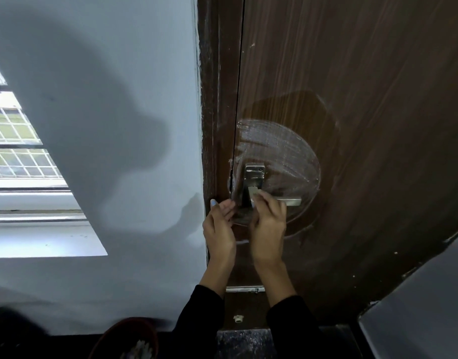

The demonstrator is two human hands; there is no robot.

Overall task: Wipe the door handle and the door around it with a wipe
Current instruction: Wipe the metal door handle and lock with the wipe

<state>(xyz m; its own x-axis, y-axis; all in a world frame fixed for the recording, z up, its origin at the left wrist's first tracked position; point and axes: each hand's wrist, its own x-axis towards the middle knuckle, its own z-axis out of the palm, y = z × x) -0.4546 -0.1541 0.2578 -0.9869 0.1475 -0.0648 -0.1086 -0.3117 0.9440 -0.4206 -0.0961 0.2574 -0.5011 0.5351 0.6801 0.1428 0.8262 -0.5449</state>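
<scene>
The dark brown wooden door (365, 125) fills the right half of the head view. Its metal door handle (291, 202) is a lever on a rectangular plate (254, 174) near the door's left edge. A thin see-through round sheet with a grid pattern (282, 151) lies over the handle area, with a darker ring around it. My right hand (268, 229) is blurred, its fingertips pinched on the lever close to the plate. My left hand (220, 229) is beside it at the sheet's lower left edge, fingers curled. I cannot make out a wipe in either hand.
The brown door frame (215, 99) runs up the left of the door, with a pale blue wall (106, 125) beyond it. A barred window (18, 151) and its sill are at far left. A small latch (244, 289) sits below the hands. A grey surface (417, 320) is at lower right.
</scene>
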